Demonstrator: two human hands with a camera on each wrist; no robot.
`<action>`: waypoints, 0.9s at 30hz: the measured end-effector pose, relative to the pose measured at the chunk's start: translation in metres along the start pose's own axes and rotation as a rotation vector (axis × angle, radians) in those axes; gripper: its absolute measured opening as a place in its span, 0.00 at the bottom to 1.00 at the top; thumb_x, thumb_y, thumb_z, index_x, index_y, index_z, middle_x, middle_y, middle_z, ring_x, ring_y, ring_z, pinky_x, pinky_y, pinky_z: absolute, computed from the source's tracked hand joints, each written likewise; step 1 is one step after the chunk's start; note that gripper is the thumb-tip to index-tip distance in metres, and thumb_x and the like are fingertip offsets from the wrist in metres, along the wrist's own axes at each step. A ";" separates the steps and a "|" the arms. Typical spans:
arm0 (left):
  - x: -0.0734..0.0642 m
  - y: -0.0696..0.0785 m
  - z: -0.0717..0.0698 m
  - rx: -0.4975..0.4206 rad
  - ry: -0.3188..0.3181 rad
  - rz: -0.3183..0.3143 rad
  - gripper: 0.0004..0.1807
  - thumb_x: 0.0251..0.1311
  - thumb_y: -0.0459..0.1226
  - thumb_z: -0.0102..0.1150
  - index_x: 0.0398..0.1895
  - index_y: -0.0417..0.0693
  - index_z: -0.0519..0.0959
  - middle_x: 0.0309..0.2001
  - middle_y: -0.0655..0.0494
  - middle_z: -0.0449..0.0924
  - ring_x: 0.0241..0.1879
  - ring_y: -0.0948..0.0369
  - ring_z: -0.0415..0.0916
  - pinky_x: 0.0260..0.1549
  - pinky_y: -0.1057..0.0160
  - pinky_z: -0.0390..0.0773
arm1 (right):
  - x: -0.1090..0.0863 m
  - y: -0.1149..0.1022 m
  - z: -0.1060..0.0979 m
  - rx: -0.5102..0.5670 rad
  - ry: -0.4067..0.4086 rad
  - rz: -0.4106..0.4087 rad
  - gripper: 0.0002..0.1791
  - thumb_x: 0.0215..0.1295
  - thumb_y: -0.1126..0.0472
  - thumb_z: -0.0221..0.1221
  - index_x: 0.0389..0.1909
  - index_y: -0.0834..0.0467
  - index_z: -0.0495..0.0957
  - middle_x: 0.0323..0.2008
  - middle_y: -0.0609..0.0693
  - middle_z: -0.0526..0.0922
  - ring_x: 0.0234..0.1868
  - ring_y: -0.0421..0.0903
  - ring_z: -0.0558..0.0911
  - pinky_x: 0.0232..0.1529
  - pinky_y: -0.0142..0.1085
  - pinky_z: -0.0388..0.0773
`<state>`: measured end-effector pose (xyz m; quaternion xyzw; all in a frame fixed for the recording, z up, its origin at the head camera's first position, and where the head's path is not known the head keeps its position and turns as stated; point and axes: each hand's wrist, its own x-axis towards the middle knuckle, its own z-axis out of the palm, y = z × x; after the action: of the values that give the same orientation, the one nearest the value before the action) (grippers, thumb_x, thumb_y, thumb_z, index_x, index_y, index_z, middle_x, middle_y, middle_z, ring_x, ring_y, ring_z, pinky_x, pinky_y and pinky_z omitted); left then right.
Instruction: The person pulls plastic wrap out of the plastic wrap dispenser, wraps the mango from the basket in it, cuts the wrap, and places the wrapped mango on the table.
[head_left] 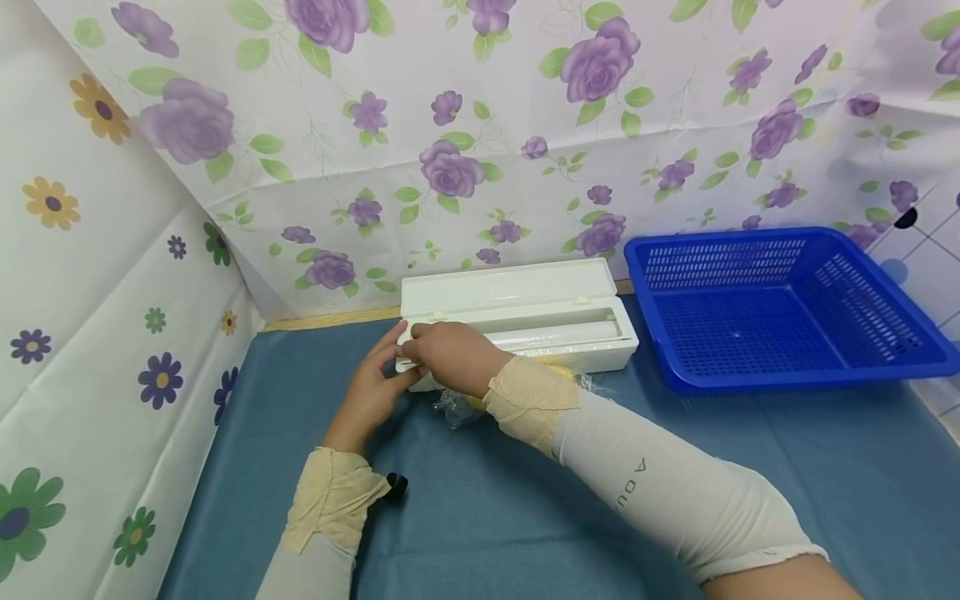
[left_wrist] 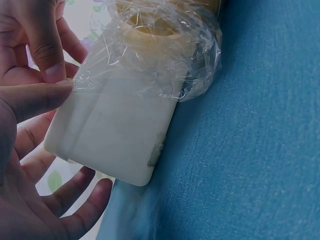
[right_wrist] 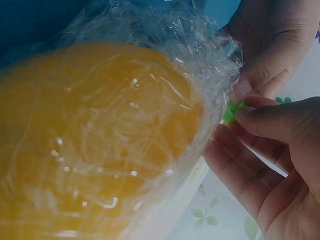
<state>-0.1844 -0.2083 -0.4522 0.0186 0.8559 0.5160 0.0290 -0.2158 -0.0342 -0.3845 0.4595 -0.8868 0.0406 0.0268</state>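
Note:
A long white cling film dispenser point(head_left: 517, 358) stands on the table with its lid point(head_left: 510, 287) raised, and a film roll point(head_left: 555, 335) lies inside. My left hand point(head_left: 367, 400) holds its left end, the thumb near the front corner. Over that same end, my right hand point(head_left: 461, 358) pinches a small green piece point(right_wrist: 231, 113) between thumb and index finger. The left thumb lies close to this piece. In front of the dispenser sits a rounded yellow thing point(right_wrist: 110, 135) covered in crumpled clear film point(left_wrist: 200, 65). Its exact kind cannot be told, and my right arm partly hides it in the head view.
A blue plastic basket point(head_left: 660, 367) with slotted walls stands to the right of the dispenser. Blue cloth point(head_left: 480, 517) covers the table. Flowered sheeting point(head_left: 450, 217) hangs behind and along the left side. A small black object point(head_left: 396, 486) shows by the left wrist.

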 end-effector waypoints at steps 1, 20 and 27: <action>0.000 0.000 0.000 0.002 0.000 0.000 0.15 0.66 0.44 0.66 0.52 0.48 0.84 0.81 0.66 0.50 0.83 0.52 0.39 0.73 0.38 0.58 | 0.000 0.000 -0.001 -0.003 -0.003 0.002 0.20 0.70 0.68 0.61 0.58 0.48 0.83 0.48 0.49 0.85 0.44 0.45 0.86 0.47 0.37 0.83; -0.001 -0.001 0.000 0.002 -0.002 0.009 0.14 0.65 0.46 0.66 0.48 0.49 0.84 0.80 0.70 0.50 0.83 0.53 0.39 0.73 0.38 0.59 | -0.003 0.002 0.002 -0.015 0.004 -0.004 0.18 0.69 0.68 0.61 0.56 0.50 0.84 0.46 0.50 0.85 0.43 0.45 0.86 0.46 0.37 0.83; 0.000 -0.001 0.000 0.012 0.006 0.009 0.14 0.64 0.47 0.67 0.45 0.47 0.83 0.81 0.66 0.51 0.83 0.53 0.40 0.74 0.37 0.56 | -0.006 0.003 0.001 -0.011 0.007 0.008 0.17 0.69 0.68 0.61 0.55 0.50 0.84 0.47 0.50 0.85 0.43 0.45 0.86 0.46 0.37 0.83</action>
<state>-0.1843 -0.2084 -0.4531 0.0212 0.8589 0.5111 0.0239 -0.2151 -0.0281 -0.3862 0.4555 -0.8888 0.0375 0.0325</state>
